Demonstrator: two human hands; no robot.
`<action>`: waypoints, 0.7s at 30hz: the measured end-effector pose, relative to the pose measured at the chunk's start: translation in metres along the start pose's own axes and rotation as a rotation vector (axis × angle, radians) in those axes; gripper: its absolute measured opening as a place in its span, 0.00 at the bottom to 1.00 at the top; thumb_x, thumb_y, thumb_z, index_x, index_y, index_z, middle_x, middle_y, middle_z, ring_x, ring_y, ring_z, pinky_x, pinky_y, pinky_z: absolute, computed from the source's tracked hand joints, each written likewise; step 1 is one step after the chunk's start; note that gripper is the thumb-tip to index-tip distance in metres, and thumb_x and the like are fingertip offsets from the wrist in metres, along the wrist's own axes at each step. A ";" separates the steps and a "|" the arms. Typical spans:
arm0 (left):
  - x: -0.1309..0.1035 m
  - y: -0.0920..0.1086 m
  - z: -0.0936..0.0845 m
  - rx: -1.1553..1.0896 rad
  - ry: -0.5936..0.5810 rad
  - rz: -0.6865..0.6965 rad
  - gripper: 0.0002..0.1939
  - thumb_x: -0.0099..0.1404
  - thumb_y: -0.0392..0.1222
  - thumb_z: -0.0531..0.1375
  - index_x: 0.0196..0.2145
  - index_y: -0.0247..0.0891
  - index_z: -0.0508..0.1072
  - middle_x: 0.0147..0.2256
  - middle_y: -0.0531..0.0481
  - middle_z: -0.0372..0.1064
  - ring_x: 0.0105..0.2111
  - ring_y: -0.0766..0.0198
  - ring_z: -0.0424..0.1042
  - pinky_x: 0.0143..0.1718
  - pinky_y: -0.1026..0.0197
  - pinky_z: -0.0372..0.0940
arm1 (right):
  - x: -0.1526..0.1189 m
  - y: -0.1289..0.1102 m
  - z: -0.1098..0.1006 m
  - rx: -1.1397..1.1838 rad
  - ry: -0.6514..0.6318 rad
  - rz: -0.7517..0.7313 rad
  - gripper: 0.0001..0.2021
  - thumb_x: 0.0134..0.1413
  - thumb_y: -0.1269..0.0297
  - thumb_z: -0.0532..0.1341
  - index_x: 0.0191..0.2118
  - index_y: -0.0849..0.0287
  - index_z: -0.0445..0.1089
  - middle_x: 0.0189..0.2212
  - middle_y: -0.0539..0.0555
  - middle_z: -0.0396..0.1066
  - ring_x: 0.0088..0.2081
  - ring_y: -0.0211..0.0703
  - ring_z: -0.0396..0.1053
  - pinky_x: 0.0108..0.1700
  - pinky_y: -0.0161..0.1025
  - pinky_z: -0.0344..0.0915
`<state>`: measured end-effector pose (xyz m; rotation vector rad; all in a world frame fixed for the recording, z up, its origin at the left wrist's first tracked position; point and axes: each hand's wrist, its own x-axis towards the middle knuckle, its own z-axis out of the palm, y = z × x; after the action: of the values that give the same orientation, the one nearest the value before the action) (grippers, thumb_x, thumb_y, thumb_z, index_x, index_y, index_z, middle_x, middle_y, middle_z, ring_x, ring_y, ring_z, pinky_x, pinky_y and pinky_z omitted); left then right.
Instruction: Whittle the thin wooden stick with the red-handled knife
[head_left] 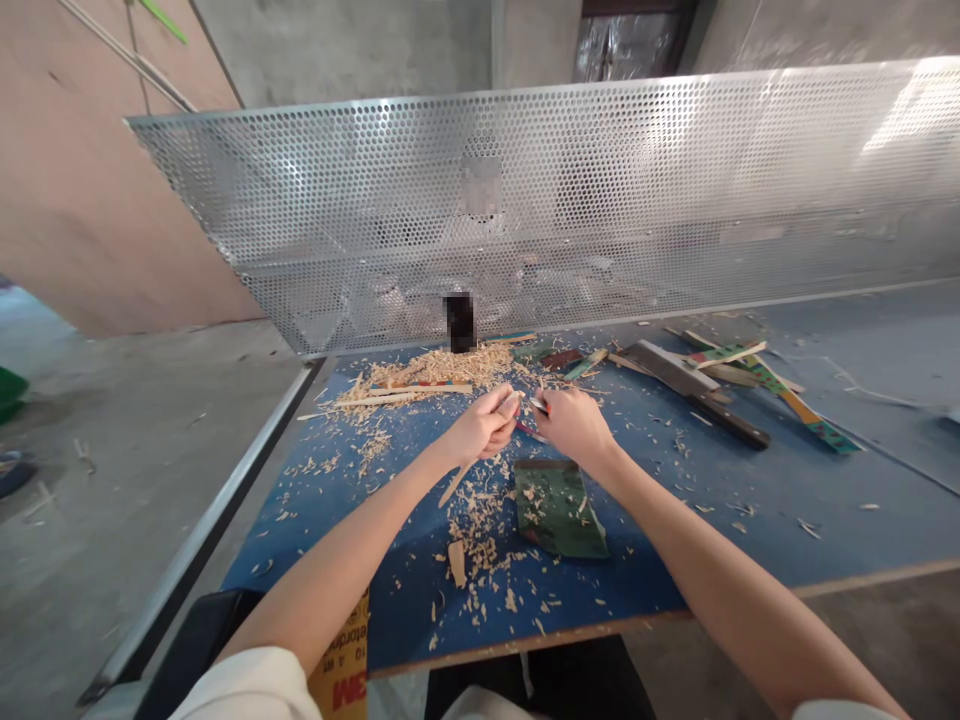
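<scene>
My left hand (486,425) is closed round a thin pale wooden stick (455,485), whose lower end slants down toward me and whose upper tip pokes out by the thumb. Just to the right, my right hand (576,420) is closed on a small knife (539,405); only a short bit of blade and a touch of red show, the rest hidden in the fist. The two hands are close together, with a narrow gap between them. Below lies a curled green sheet of sandpaper (559,515) dusted with shavings. A small wood chip (457,564) rests nearer me.
A heap of wood shavings (450,365) with wooden strips (405,397) lies beyond my hands on the blue tabletop (750,530). To the right are a broad-bladed cleaver (667,365) and painted wood strips (795,405). A perforated metal screen (337,200) borders the far edge.
</scene>
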<state>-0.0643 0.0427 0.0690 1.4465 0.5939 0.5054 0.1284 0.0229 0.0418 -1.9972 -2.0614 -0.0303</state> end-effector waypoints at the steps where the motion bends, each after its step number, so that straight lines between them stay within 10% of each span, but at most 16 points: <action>1: 0.001 0.000 0.000 0.022 0.013 -0.004 0.14 0.75 0.53 0.51 0.35 0.44 0.54 0.19 0.62 0.46 0.14 0.72 0.42 0.14 0.65 0.39 | 0.000 0.000 0.000 0.001 -0.007 0.003 0.12 0.65 0.60 0.57 0.40 0.56 0.78 0.35 0.58 0.80 0.37 0.47 0.76 0.38 0.36 0.60; 9: 0.007 -0.015 0.001 0.211 0.214 0.102 0.19 0.74 0.57 0.52 0.34 0.40 0.62 0.20 0.59 0.54 0.15 0.74 0.49 0.18 0.65 0.45 | 0.000 -0.004 0.003 0.030 -0.035 0.057 0.13 0.65 0.59 0.56 0.40 0.56 0.79 0.36 0.59 0.80 0.38 0.48 0.76 0.38 0.37 0.61; 21: 0.006 -0.019 0.005 0.238 0.200 0.001 0.20 0.68 0.51 0.59 0.29 0.43 0.52 0.17 0.64 0.44 0.14 0.73 0.48 0.19 0.64 0.43 | 0.002 -0.009 0.010 0.096 -0.074 0.046 0.11 0.63 0.58 0.60 0.42 0.55 0.79 0.37 0.59 0.80 0.40 0.50 0.77 0.40 0.38 0.64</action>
<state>-0.0572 0.0414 0.0499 1.6319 0.8343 0.6003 0.1174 0.0268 0.0341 -2.0151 -2.0197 0.1515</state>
